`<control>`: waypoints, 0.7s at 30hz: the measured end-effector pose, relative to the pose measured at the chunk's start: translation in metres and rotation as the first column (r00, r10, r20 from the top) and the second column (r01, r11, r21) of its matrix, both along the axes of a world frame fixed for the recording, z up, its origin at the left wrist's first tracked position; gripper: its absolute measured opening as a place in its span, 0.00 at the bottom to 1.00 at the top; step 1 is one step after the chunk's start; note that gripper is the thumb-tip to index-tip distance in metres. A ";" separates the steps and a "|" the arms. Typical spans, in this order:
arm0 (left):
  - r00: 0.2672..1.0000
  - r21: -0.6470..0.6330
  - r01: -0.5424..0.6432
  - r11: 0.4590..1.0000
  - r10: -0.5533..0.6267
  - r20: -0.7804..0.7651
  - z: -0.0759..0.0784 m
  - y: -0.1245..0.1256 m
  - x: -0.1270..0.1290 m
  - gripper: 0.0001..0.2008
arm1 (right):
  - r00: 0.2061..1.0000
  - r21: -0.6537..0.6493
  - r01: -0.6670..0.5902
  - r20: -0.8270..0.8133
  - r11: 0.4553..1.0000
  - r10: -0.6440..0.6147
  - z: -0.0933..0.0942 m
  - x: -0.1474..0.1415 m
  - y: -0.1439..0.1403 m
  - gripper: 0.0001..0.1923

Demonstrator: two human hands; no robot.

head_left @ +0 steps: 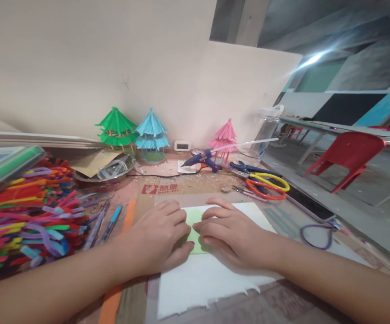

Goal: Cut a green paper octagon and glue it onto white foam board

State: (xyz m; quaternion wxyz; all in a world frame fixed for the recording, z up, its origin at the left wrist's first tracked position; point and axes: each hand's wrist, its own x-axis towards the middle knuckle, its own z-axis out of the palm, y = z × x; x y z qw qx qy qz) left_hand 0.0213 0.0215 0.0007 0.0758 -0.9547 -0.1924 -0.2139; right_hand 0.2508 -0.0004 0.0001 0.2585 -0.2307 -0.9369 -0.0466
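A light green square of paper (197, 243) lies on a larger white sheet (211, 283) with a torn-looking front edge. From the left, my left hand (163, 231) rests palm down at the green paper, its fingers bent and its thumb held apart. Facing it, my right hand (227, 231) lies over the green paper's right side with loosely spread, bent fingers. Neither hand visibly grips anything. Both hands cover parts of the green paper, and what is beneath the palms is hidden.
Colourful pipe cleaners (29, 216) heap at left beside pens (112, 222). Green (117, 126), blue (151, 130) and pink (224, 135) pavilion models stand along the wall. A glue gun (201, 159), scissors (265, 186) and a phone (310, 202) lie behind and right.
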 end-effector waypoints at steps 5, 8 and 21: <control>1.000 0.005 -0.006 1.000 0.006 -0.014 0.001 0.000 0.001 0.11 | 1.000 0.009 -0.003 0.020 1.000 0.003 -0.002 0.000 0.001 0.11; 1.000 0.008 -0.021 1.000 0.021 -0.001 0.001 0.000 0.001 0.11 | 1.000 0.004 -0.009 0.011 1.000 0.009 -0.002 0.001 0.002 0.12; 0.994 -0.206 -0.110 0.972 0.108 -0.023 -0.001 0.004 0.000 0.19 | 0.990 -0.066 0.144 0.022 0.987 -0.142 -0.005 0.001 0.003 0.15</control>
